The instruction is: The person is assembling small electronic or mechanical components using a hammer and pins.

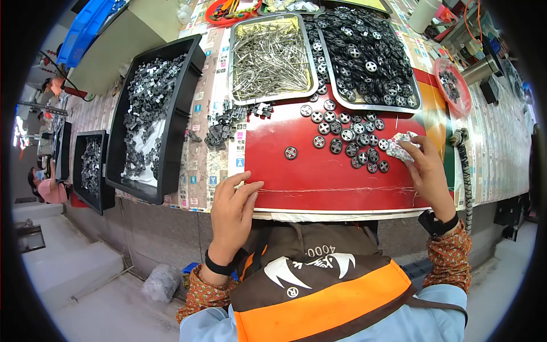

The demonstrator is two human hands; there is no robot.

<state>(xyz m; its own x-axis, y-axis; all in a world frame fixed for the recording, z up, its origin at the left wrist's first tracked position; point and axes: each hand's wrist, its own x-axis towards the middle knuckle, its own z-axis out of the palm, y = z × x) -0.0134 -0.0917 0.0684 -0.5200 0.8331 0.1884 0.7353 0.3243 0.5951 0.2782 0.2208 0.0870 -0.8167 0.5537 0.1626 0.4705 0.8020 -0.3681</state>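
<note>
My left hand [232, 210] rests on the near edge of the red mat [296, 182], fingers slightly curled and holding nothing. My right hand [430, 174] pinches a crumpled patterned cloth [402, 146] at the mat's right side. Just left of that cloth lies a cluster of small black wheels with silver cross hubs [347, 134]. One lone wheel [291, 153] sits apart on the mat, nearer my left hand.
A steel tray of metal pins [270, 57] and a steel tray heaped with black wheels [364, 51] stand behind the mat. Small black clips [225, 122] lie loose to the left. Black bins of dark parts [151, 114] [91, 165] line the left side. A red dish [453, 85] sits far right.
</note>
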